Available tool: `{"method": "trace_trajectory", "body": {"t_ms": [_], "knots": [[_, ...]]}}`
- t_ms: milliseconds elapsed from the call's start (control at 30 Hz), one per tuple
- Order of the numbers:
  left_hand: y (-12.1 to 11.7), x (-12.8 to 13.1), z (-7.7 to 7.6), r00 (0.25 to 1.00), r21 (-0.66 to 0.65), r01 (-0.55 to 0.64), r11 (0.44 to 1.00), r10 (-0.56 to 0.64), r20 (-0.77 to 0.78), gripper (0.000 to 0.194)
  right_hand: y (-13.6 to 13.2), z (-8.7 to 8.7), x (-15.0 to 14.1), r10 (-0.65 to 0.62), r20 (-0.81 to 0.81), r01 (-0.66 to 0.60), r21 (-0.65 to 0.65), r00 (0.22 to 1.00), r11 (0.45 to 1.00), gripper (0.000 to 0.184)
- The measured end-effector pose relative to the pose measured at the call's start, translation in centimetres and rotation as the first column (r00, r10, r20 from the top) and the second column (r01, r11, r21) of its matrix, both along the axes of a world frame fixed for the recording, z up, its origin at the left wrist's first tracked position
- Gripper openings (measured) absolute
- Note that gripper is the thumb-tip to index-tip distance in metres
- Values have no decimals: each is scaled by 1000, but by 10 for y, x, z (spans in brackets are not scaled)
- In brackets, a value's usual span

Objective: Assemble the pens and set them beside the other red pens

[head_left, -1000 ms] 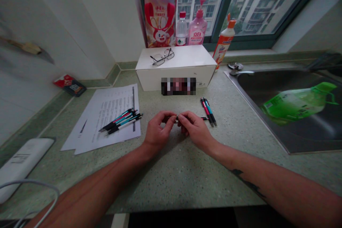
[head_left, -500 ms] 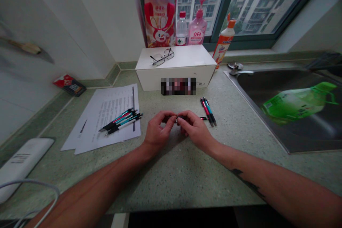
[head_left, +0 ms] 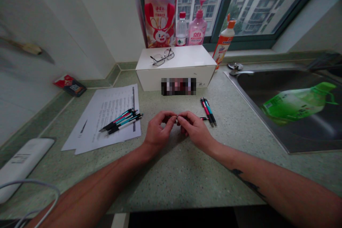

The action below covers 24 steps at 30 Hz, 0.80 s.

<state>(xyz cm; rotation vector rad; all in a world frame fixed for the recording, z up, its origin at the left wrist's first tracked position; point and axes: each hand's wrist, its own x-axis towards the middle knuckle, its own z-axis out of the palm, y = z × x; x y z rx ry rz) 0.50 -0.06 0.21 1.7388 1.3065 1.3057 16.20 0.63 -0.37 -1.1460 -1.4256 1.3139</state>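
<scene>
The left hand (head_left: 158, 130) and right hand (head_left: 193, 130) meet at the frame's center, fingers curled closed, pinching a dark pen (head_left: 170, 118). Its long axis lies level, left to right, above the speckled green countertop (head_left: 171, 171); which way its tip points is hidden. Two pens (head_left: 208, 112) lie just beyond the right hand, toward the right.

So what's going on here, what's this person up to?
A person stands at a speckled green countertop, with the left hand and right hand together, pinching a small dark pen-like piece between their fingertips. A bunch of teal-and-red plastic pens lies on white printed sheets to the left, and two more pens lie just right of the hands.
</scene>
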Motion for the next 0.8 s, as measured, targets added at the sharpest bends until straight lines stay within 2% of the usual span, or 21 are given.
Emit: {"method": "trace_trajectory", "body": {"t_ms": [267,800], "knots": [[-1,0,0,1000,1,-2,1000,2,-6,13,0,1,0,1,-17,-1,-6,1000,1000,30],[0,0,1,1000,1,13,1000,-13,0,13,1,1,0,6,-11,-6,-14,1000,1000,37]]}}
